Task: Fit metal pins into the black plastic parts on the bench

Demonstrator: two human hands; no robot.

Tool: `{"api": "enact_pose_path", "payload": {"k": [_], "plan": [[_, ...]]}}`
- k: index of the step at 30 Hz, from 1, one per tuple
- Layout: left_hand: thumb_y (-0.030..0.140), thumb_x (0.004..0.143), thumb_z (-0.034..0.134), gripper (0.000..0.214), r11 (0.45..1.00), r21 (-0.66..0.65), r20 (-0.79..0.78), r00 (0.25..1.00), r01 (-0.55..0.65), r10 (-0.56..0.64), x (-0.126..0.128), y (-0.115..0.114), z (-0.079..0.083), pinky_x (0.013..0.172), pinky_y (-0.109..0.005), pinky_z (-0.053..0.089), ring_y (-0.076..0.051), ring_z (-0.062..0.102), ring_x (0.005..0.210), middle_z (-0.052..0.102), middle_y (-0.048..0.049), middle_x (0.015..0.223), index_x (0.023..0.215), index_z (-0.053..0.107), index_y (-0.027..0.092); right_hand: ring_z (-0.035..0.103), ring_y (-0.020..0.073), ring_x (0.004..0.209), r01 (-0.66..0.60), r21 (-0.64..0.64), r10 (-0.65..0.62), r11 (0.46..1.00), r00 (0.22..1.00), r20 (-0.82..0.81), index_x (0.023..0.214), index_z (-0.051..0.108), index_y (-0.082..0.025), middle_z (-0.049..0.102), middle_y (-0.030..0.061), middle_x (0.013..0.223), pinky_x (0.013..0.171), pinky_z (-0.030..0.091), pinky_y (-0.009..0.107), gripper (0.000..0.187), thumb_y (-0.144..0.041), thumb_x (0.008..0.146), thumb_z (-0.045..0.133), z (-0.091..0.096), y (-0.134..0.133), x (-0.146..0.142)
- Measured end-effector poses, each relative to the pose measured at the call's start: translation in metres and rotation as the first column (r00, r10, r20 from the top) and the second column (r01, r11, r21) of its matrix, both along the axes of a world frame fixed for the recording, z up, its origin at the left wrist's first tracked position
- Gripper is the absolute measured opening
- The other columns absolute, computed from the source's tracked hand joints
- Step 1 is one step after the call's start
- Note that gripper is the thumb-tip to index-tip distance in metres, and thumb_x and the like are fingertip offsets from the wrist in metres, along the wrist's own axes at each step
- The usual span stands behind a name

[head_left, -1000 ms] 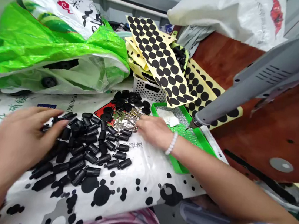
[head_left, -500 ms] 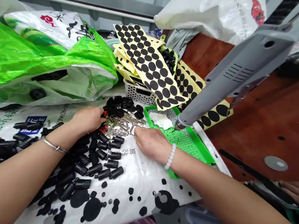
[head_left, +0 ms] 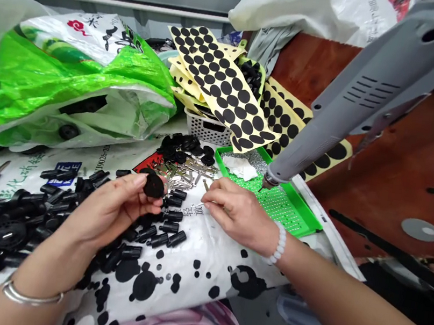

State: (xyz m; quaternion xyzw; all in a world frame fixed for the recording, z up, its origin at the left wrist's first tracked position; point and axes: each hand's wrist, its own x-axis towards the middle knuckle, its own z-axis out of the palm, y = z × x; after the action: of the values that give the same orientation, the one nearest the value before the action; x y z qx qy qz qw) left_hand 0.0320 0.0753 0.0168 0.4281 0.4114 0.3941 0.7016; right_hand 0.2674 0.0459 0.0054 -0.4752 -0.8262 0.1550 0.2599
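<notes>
My left hand (head_left: pixel 113 204) is closed on a round black plastic disc (head_left: pixel 154 184), held up between thumb and fingers above the table. My right hand (head_left: pixel 236 209) is pinched around a small metal strip (head_left: pixel 206 185), whose tip shows beyond the fingers. Between the hands lies a pile of small metal strips (head_left: pixel 182 173). More black discs (head_left: pixel 181 146) are heaped just behind it. Several short black cylinders (head_left: pixel 158 239) lie under and beside my left hand.
An electric screwdriver (head_left: pixel 331 109) hangs tilted over a green tray (head_left: pixel 306 219) holding tiny screws and white paper. Sheets of black round stickers (head_left: pixel 227 91) rest on a grey basket (head_left: pixel 209 130). A green-white bag (head_left: pixel 70 81) stands left, near black parts (head_left: pixel 6 231).
My left hand has come back from the pile toward me and lifted a black disc. My right hand has shifted slightly right, a metal strip in its fingers.
</notes>
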Motion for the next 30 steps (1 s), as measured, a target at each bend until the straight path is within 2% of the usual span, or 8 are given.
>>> {"api": "enact_pose_path", "payload": {"k": [5,9,12,14,16,20,24,30], "plan": [[0.033,0.070,0.073,0.027,0.974,-0.228,0.253,0.966,-0.003,0.062,-0.004,-0.036,-0.012,0.064,-0.025,0.059,-0.016,0.067,0.068,0.073,-0.0072,0.086,0.089,0.073,0.013,0.051,0.0167,0.073,-0.007,-0.027,0.018,1.000,0.909,0.417,0.071,0.066,-0.014,0.059,0.0069,0.076,0.069,0.035,0.032,0.023,-0.010,0.085,0.048,-0.014,-0.010,-0.008],[0.027,0.076,0.066,0.024,0.974,-0.223,0.311,0.950,0.036,0.036,-0.010,-0.047,-0.014,0.068,-0.026,0.060,-0.018,0.069,0.073,0.073,-0.0095,0.092,0.095,0.072,0.013,0.050,0.0165,0.071,-0.027,-0.080,0.059,0.996,0.902,0.428,0.067,0.062,-0.012,0.059,0.0087,0.073,0.067,0.035,0.031,0.023,-0.001,0.080,0.045,-0.021,-0.013,-0.014],[0.025,0.080,0.063,0.025,0.978,-0.205,0.322,0.946,0.040,0.028,-0.013,-0.051,-0.015,0.072,-0.027,0.059,-0.020,0.070,0.079,0.072,-0.0113,0.098,0.100,0.071,0.013,0.051,0.0135,0.066,-0.022,-0.122,0.066,0.992,0.928,0.367,0.083,0.062,-0.011,0.060,0.0071,0.077,0.062,0.038,0.027,0.018,-0.002,0.080,0.046,-0.019,-0.013,-0.015],[0.023,0.080,0.062,0.026,0.978,-0.201,0.323,0.946,0.047,0.021,-0.014,-0.053,-0.017,0.073,-0.028,0.059,-0.021,0.070,0.082,0.071,-0.0122,0.104,0.103,0.070,0.013,0.051,0.0104,0.063,-0.040,-0.175,0.084,0.984,0.964,0.252,0.106,0.056,-0.010,0.059,0.0027,0.076,0.060,0.040,0.024,0.028,-0.004,0.080,0.046,-0.016,-0.013,-0.013],[0.022,0.079,0.063,0.026,0.976,-0.209,0.325,0.946,0.059,0.012,-0.013,-0.055,-0.019,0.073,-0.028,0.059,-0.021,0.070,0.084,0.070,-0.0121,0.106,0.104,0.069,0.014,0.048,0.0073,0.056,-0.103,-0.285,0.102,0.953,0.995,-0.019,0.119,0.047,-0.011,0.054,-0.0019,0.072,0.054,0.040,0.021,0.038,-0.007,0.082,0.046,-0.014,-0.014,-0.012],[0.021,0.077,0.066,0.029,0.966,-0.247,0.320,0.947,0.071,0.012,-0.008,-0.059,-0.022,0.075,-0.029,0.059,-0.023,0.070,0.085,0.071,-0.0117,0.104,0.105,0.068,0.014,0.044,0.0052,0.053,-0.267,-0.446,-0.033,0.854,0.828,-0.559,0.112,0.053,-0.013,0.047,-0.0043,0.069,0.049,0.042,0.019,0.032,-0.016,0.081,0.050,-0.012,-0.019,-0.015],[0.020,0.077,0.066,0.030,0.968,-0.236,0.328,0.945,0.083,-0.001,-0.005,-0.062,-0.023,0.076,-0.029,0.058,-0.023,0.069,0.086,0.072,-0.0114,0.099,0.107,0.067,0.015,0.049,0.0036,0.052,-0.346,-0.479,-0.107,0.807,0.712,-0.694,0.115,0.054,-0.015,0.047,-0.0056,0.070,0.051,0.047,0.018,0.038,-0.015,0.077,0.056,-0.010,-0.025,-0.022],[0.020,0.079,0.064,0.029,0.971,-0.213,0.372,0.928,0.110,-0.023,-0.005,-0.065,-0.026,0.078,-0.028,0.057,-0.021,0.069,0.086,0.073,-0.0109,0.095,0.107,0.067,0.014,0.056,0.0034,0.044,-0.243,-0.515,-0.251,0.822,0.656,-0.711,0.089,0.056,-0.014,0.058,-0.0038,0.066,0.042,0.045,0.014,0.016,-0.023,0.078,0.063,-0.002,-0.027,-0.029]]}}
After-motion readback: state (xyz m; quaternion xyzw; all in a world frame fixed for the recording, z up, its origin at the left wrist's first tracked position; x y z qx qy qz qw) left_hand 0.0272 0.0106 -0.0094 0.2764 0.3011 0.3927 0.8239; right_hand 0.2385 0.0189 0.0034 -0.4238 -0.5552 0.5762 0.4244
